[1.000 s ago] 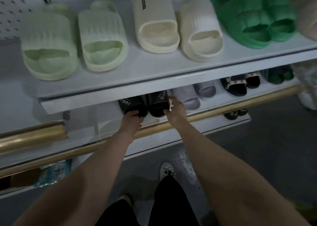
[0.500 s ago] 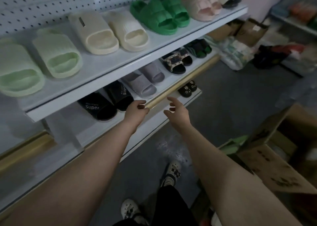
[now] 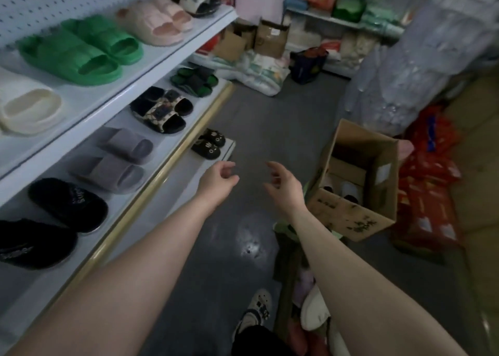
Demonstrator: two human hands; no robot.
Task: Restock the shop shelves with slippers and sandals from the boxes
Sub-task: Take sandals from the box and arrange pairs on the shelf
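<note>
A pair of black fuzzy slippers [image 3: 67, 207] lies on the middle shelf [image 3: 151, 193] at the left, beside a grey pair [image 3: 113, 163]. My left hand [image 3: 216, 184] hovers over the floor just off the shelf's gold edge, fingers loosely curled and holding nothing. My right hand [image 3: 283, 185] hangs beside it, also relaxed and holding nothing. To the right of my right hand an open cardboard box [image 3: 353, 215] stands on the floor with dark slippers inside.
The upper shelf [image 3: 167, 50] carries cream, green and pink slides. Patterned and green-black sandals lie further along the middle shelf; a small black pair [image 3: 209, 145] sits on the bottom shelf. More boxes, bags and red packets line the back and right. Grey floor lies between.
Both hands let go of the black slippers and drew back from the shelf to the right. The view swung right, toward the open box on the floor.
</note>
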